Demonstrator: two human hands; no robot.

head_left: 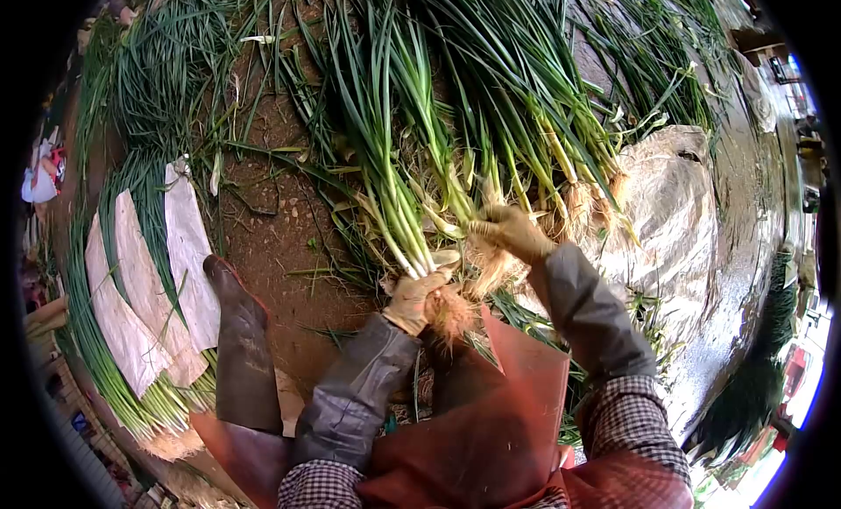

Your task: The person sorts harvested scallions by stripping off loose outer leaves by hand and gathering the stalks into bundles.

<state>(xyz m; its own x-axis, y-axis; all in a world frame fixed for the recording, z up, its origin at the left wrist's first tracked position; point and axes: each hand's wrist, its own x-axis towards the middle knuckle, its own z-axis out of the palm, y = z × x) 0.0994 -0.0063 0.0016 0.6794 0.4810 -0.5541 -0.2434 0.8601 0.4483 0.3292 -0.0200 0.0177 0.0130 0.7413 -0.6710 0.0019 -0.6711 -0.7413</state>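
Observation:
My left hand [410, 304], in a tan glove, is closed around a bunch of green onions [394, 202] by their white ends, just above the brown roots [451, 314]. The long leaves point away from me. To the right, my right hand [515, 232], also gloved, has its fingers closed on the base of another green onion [455, 198]. Pale, stringy roots [491, 268] hang just below it. Beyond that hand lies a pile of untrimmed green onions [534, 106] with yellowed lower leaves.
At the left, cleaned green onions [166, 404] lie in a stack with pale strips [127, 299] over them. A crumpled pale sheet [670, 220] spreads on the right. Loose leaves litter the brown soil [289, 237]. My boot [241, 351] and red apron [464, 430] are close by.

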